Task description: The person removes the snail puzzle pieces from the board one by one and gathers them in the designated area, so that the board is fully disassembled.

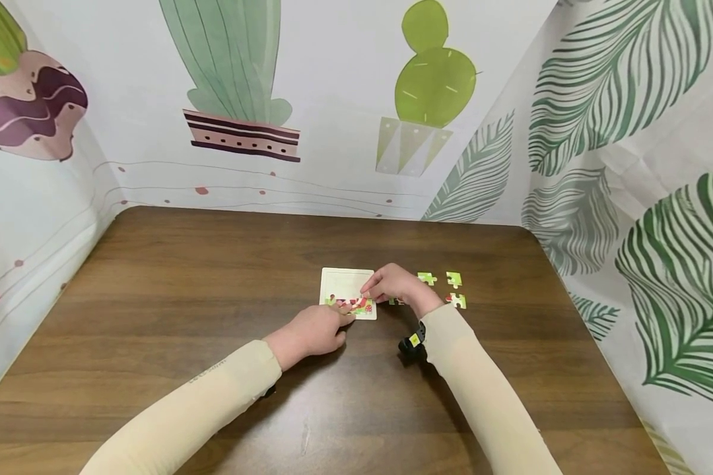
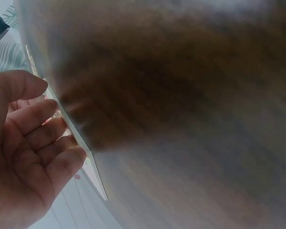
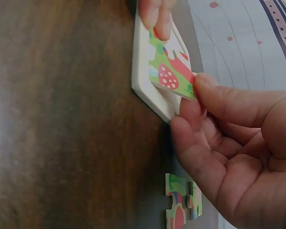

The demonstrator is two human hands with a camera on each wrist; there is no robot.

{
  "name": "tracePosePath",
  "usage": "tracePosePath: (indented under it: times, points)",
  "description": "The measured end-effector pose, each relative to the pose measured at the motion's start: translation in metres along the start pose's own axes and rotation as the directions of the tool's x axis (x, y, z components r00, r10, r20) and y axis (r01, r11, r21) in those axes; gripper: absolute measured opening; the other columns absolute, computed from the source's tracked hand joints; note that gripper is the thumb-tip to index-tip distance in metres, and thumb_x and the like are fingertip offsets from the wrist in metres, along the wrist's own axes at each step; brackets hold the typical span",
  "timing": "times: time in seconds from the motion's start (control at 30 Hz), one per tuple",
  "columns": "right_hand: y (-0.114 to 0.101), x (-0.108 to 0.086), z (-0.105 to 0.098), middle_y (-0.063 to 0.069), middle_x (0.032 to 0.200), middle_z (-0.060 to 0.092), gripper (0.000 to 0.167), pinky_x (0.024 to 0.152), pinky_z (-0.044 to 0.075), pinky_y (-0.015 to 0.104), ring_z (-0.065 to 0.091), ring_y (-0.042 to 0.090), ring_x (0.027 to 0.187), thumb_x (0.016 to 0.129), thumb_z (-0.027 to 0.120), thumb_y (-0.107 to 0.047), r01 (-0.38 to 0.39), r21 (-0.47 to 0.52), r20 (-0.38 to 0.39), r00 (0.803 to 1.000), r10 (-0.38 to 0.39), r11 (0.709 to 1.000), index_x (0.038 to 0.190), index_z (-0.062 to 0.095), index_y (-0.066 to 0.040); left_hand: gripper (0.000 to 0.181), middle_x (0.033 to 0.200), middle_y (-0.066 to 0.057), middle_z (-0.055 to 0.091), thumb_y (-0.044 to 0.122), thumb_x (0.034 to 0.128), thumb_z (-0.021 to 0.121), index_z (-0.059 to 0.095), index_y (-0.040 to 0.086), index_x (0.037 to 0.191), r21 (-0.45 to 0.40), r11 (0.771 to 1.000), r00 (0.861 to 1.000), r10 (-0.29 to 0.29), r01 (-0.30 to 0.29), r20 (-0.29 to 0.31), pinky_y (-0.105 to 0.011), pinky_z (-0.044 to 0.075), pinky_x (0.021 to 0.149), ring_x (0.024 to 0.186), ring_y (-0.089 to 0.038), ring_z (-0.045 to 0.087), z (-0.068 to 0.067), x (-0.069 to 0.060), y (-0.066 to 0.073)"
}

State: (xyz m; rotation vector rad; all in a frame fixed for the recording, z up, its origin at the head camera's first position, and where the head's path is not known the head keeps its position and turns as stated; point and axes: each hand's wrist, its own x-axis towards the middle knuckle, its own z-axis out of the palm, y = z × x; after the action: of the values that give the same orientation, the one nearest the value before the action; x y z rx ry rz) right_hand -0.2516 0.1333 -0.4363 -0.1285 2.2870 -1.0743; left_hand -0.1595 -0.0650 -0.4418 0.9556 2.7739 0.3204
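Note:
A small white puzzle tray [image 1: 340, 276] lies on the table, with colourful joined pieces [image 1: 350, 305] along its near side. My right hand [image 1: 397, 285] pinches a puzzle piece [image 3: 168, 76] by its edge between thumb and fingers. In the right wrist view this piece shows a red spotted strawberry shape and sits tilted, one side raised off the tray's floor. From the left, my left hand [image 1: 315, 328] rests its fingertips [image 3: 150, 14] on the pieces in the tray. The left wrist view shows that hand [image 2: 28, 148] loosely bent at the tray's edge.
Several loose puzzle pieces [image 1: 454, 279] lie right of the tray, one partly hidden beneath my right hand. The brown wooden table [image 1: 214, 264] meets a cactus-patterned cloth wall [image 1: 333, 185] at the back. A black wrist device [image 1: 412, 346] hangs under the right wrist.

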Motion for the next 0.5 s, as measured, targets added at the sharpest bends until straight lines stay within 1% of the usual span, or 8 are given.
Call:
tracePosePath:
  times: [0.2,0.33,0.5]
  points:
    - [-0.0026,-0.003,0.0035,0.008,0.093,0.076,0.017,0.069,0.057,0.022,0.062,0.007,0.071,0.092,0.072,-0.005,0.024,0.0,-0.028,0.999,-0.024,1.0,0.104,0.078,0.005,0.043,0.142,-0.012,0.065,0.017,0.0919,0.063,0.069,0.006,0.133,-0.027,0.999,1.0,-0.02,0.02,0.011,-0.045,0.051,0.109,0.136,-0.032,0.06,0.001,-0.0016,0.0002]
    - [-0.0042,-0.0043,0.0045,0.011,0.098,0.076,0.016,0.071,0.057,0.023,0.063,0.008,0.074,0.092,0.072,-0.006,0.017,-0.011,-0.041,0.999,-0.018,1.0,0.104,0.078,0.004,0.044,0.144,-0.012,0.064,0.017,0.0915,0.064,0.068,0.005,0.134,-0.047,0.998,0.999,-0.03,0.031,0.018,-0.045,0.051,0.109,0.137,-0.032,0.059,0.0019,-0.0017,0.0003]
    - [-0.0052,-0.0054,0.0039,0.014,0.101,0.076,0.016,0.071,0.057,0.023,0.063,0.009,0.075,0.092,0.071,-0.004,0.016,-0.022,-0.073,0.997,-0.018,1.0,0.103,0.077,0.005,0.044,0.144,-0.013,0.064,0.017,0.0912,0.064,0.068,0.005,0.134,-0.052,0.998,1.0,-0.025,0.026,0.014,-0.046,0.052,0.108,0.137,-0.032,0.059,0.0012,-0.0017,0.0002]
